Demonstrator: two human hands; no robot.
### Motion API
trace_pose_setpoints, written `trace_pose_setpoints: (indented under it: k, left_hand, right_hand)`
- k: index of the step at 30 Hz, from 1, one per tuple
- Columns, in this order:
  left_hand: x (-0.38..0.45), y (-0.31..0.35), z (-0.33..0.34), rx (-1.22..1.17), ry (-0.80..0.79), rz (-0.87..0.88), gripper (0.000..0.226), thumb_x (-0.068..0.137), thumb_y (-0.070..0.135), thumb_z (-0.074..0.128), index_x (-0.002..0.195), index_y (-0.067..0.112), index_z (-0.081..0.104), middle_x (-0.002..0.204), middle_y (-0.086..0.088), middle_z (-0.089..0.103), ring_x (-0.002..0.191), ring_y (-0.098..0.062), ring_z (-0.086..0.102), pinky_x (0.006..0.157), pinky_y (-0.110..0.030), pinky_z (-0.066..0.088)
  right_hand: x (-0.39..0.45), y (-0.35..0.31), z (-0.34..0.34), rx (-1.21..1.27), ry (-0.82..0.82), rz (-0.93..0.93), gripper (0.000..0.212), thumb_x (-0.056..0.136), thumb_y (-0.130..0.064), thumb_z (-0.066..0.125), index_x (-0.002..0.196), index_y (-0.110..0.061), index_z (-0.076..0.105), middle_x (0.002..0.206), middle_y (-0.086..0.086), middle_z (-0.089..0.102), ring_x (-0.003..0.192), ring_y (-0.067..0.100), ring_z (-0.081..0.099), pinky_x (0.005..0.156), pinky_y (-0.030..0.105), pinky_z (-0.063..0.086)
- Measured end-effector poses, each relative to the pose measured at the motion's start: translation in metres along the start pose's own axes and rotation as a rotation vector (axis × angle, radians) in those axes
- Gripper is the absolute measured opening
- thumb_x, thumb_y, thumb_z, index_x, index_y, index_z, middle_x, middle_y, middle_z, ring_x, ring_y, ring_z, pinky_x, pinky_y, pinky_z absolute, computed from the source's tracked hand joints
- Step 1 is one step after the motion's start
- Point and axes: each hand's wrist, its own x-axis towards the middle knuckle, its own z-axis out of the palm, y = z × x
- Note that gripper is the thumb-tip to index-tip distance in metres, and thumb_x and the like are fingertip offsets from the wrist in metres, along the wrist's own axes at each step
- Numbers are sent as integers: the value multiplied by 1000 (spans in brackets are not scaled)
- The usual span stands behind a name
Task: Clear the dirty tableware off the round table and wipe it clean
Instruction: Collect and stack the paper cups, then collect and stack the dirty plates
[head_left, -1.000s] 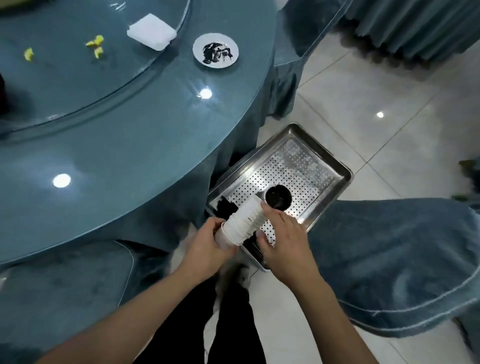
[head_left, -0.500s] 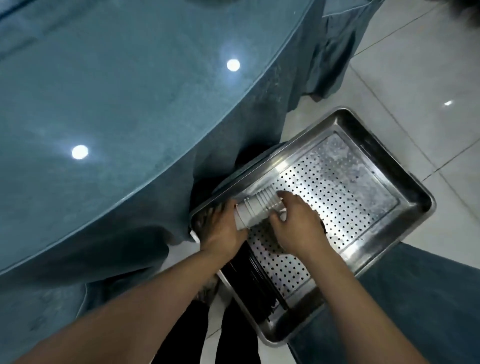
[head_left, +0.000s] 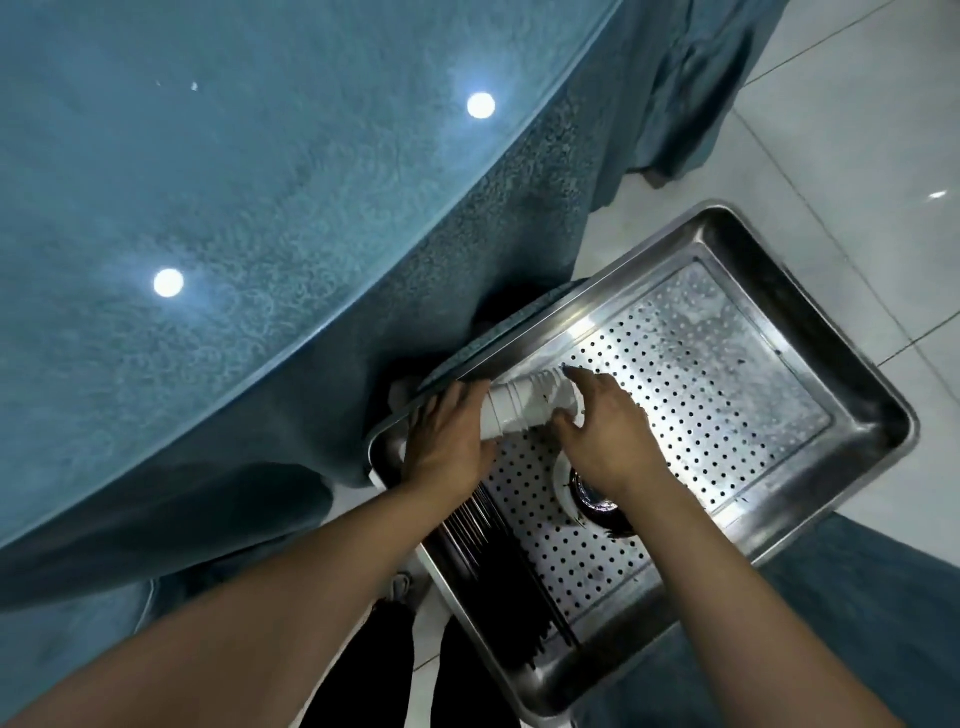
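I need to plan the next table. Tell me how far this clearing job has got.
Done: dark chopsticks and a sauce-stained dish already lie in the steel tray. In hand: the left hand and right hand hold a stack of white cups on its side, low over the tray. Left: setting the cups down and wiping; the visible part of the round table is bare, the rest is out of view.

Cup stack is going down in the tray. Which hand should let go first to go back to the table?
Left, probably. The left hand holds the stack of cups at the end nearest the table. The right hand sits farther into the tray and can steady the stack.
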Motion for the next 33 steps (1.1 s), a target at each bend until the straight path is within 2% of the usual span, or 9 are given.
trace_pose_setpoints:
  k: [6,10,15,18,21,26,33]
  left_hand:
    - [-51,20,-58,81,5,77,51,93,37,59,142,31,44,143,4,46,131,-27,42,107,-49,38]
    - [-97,51,-113,162,83,156,46,94,35,58,138,25,50,139,1,51,128,-27,46,111,-50,34]
    - [-152,76,-172,216,230,238,45,90,37,56,133,25,54,130,2,56,120,-23,51,101,-41,41]
    - [-173,79,-210,191,312,230,44,88,37,51,130,24,56,125,2,57,114,-23,53,95,-39,42]
    - [-187,75,-244,162,382,216,44,85,38,47,125,23,58,121,1,59,107,-25,56,90,-40,44]
    - [-196,54,-292,131,464,201,36,84,31,61,119,21,61,118,-1,62,105,-27,60,89,-43,48]
    - [-194,0,-351,107,505,153,37,84,36,51,116,23,61,114,2,63,101,-25,61,85,-40,46]
  right_hand:
    - [-37,-27,-34,-69,43,-82,55,94,-31,56,146,-21,43,138,10,53,121,31,53,100,46,43]
    - [-77,-60,-68,-87,90,-143,56,95,-32,57,147,-22,43,146,6,48,129,29,49,109,48,38]
    - [-119,-101,-109,-81,155,-225,53,97,-30,54,147,-25,40,146,0,46,132,24,44,110,47,35]
    - [-140,-127,-130,-65,192,-258,53,97,-28,55,148,-25,40,147,0,45,134,23,42,113,47,33]
    - [-152,-154,-143,-54,212,-281,52,97,-30,53,147,-26,41,146,-1,46,134,23,43,112,49,34]
    - [-157,-203,-157,-46,262,-333,50,94,-28,58,143,-23,48,138,-2,52,124,23,49,104,44,39]
    - [-134,-287,-165,-54,267,-339,49,95,-31,56,143,-26,46,138,-3,51,126,22,47,106,43,34]
